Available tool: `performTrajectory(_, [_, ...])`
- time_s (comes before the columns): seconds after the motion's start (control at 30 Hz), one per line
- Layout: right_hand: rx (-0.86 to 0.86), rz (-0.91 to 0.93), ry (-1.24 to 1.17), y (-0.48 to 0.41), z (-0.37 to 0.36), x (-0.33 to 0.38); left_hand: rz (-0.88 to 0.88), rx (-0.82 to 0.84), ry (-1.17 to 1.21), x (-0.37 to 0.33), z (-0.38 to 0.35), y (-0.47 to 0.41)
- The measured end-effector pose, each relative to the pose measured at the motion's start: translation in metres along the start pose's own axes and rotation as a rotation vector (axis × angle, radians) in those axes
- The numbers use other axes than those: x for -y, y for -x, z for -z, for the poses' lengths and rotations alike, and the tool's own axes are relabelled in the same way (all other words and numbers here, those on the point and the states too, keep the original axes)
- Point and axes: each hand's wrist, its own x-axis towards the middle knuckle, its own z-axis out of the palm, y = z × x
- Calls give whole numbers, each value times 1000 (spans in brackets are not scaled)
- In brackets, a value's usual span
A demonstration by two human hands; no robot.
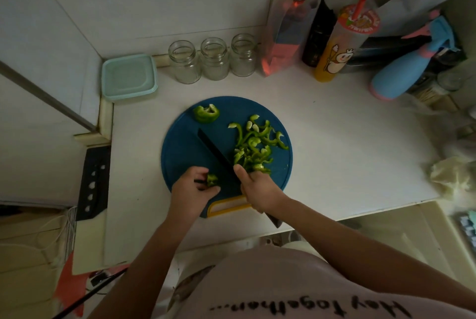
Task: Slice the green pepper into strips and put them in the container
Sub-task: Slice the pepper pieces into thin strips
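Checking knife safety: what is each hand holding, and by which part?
The right hand grips the knife by its handle; left hand pinches a small pepper piece in its fingers.

Three jars, perhaps two knives

Lettering on the shirt and on a cup lid

The pale pink shirt carries black handwritten-style print, upside down from this view, ending in "together..."; the short word before it is unclear. Red lettering rings the round lid of the orange drink cup, too small to read.
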Motion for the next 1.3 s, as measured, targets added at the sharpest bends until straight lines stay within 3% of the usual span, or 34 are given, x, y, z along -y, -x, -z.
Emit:
performTrajectory(0.13, [8, -13, 0, 14, -4, -10, 76, 20, 144, -2, 5, -2])
performTrajectory(0.23, [-10, -29, -4, 20, -5, -15, 59, 33, 122, -1, 5, -2])
performTrajectory(0.43, [-53, 15, -21, 31, -14, -14, 102, -60, 164, 0, 0, 0])
performTrajectory(0.6, [-23, 142, 114, 39, -28, -17, 218, -92, 351, -1, -5, 0])
performTrajectory(0.83, [-109, 95, 48, 34, -29, -20, 306, -77, 607, -5, -2, 1])
performTrajectory(1.0, [-80, 119, 105, 34, -26, -14, 347, 15, 616, -4, 5, -2])
performTrajectory(1.17, [-14, 157, 173, 37, -22, -9, 199, 110, 243, 8, 13, -2])
performTrajectory(1.3, [-5, 125, 204, 33, -22, -10, 169, 67, 315, 7, 16, -4])
